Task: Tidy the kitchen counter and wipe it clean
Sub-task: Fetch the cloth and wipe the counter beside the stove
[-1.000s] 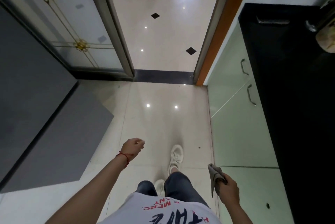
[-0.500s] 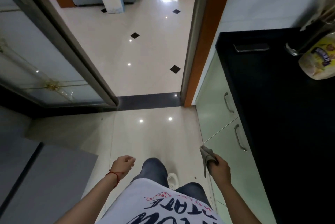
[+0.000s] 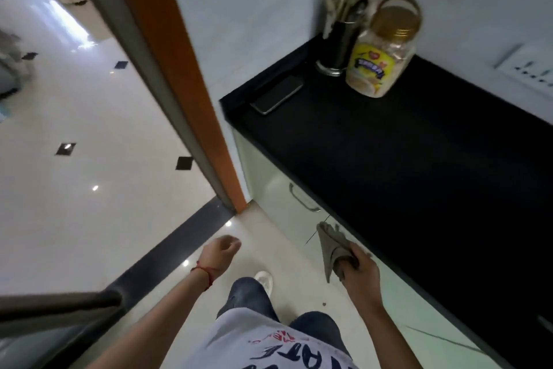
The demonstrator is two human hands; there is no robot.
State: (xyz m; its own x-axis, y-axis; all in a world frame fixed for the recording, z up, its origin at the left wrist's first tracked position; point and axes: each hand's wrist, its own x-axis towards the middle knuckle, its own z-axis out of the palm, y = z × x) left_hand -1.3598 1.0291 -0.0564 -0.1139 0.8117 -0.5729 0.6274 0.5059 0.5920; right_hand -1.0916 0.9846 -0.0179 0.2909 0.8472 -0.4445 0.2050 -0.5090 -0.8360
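Your right hand (image 3: 360, 273) grips a grey cloth (image 3: 333, 246), fingers curled round its bunched middle, with one corner sticking up and another hanging down below your fist. The hand and cloth are in the air just beside the front edge of the black counter (image 3: 419, 174), in front of the pale green cabinet doors (image 3: 269, 186), and the cloth does not touch the counter top. Your left hand (image 3: 221, 252) holds nothing; its fingers are loosely curled, and it hangs over the shiny floor (image 3: 89, 135) with a red string (image 3: 206, 273) round the wrist. On the counter, at the far corner against the wall, a clear jar (image 3: 380, 60) with a gold lid and a yellow label stands just beside a dark holder (image 3: 341, 45) full of spoons and other utensils; whether the two touch is hard to tell. A phone (image 3: 278, 95) lies flat near the counter's left end, apart from the jar and the holder. A metal handle (image 3: 302, 198) shows on the cabinet door below the counter edge. To the left of the counter stands an orange door frame (image 3: 176, 69). The whole view is somewhat blurred.
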